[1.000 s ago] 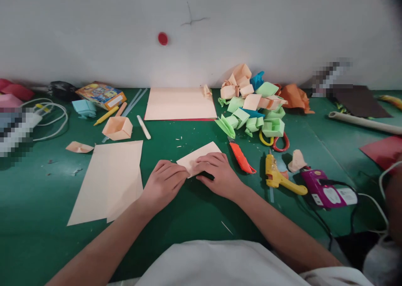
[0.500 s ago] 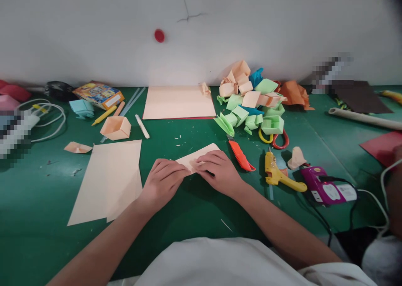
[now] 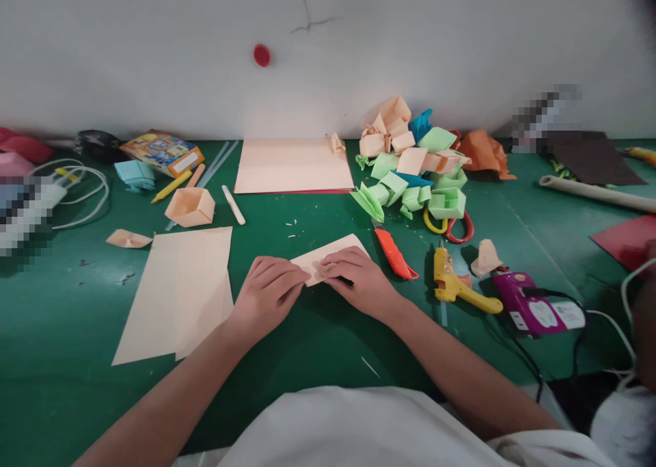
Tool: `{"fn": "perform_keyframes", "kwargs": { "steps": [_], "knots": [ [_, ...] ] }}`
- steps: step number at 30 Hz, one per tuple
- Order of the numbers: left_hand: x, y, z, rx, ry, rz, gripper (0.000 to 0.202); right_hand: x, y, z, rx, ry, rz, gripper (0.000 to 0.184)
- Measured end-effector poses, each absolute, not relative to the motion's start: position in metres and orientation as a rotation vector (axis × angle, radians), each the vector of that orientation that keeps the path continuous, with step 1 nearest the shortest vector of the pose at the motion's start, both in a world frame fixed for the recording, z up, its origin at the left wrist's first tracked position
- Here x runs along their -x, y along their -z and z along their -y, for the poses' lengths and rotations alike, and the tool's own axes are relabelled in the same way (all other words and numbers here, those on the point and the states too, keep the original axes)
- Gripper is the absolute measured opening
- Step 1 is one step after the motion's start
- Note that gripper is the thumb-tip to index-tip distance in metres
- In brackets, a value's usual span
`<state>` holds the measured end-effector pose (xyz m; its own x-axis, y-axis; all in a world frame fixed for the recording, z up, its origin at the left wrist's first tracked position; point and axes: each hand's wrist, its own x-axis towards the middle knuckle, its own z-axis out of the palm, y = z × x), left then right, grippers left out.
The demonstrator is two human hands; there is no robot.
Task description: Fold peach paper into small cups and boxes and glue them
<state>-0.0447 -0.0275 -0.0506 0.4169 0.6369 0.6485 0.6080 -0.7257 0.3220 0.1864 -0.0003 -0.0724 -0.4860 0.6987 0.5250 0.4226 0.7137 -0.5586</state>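
Observation:
A folded strip of peach paper (image 3: pixel 338 248) lies slanted on the green table, between my two hands. My left hand (image 3: pixel 270 289) pinches its left end with the fingers pressed together. Over its right part, my right hand (image 3: pixel 359 275) bends its fingers round the near edge and grips it. The fingers cover part of the paper, so its folds are partly hidden. Left of my left hand lie larger peach sheets (image 3: pixel 187 282), one overlapping another. A cutter with an orange handle (image 3: pixel 393 254) rests just beyond my right hand.
To the right are a yellow glue gun (image 3: pixel 456 288), a purple power box (image 3: pixel 536 306) with cables, and scissors (image 3: pixel 461 228). Folded green and peach paper pieces (image 3: pixel 404 163) heap by the wall. An open peach paper box (image 3: pixel 190 208) and a white stick (image 3: pixel 234 204) stand at left.
Both hands keep hold of the paper strip in nearly the same place. The whole view has shifted very slightly; nothing was let go or picked up.

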Motion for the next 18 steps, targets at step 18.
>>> {"fn": "perform_keyframes", "kwargs": {
  "steps": [18],
  "knots": [
    [0.046, 0.0546, 0.0265, -2.648, -1.036, -1.069, 0.019, -0.1888, 0.0704, -0.0008, 0.883, -0.497, 2.216, 0.017]
  ]
}}
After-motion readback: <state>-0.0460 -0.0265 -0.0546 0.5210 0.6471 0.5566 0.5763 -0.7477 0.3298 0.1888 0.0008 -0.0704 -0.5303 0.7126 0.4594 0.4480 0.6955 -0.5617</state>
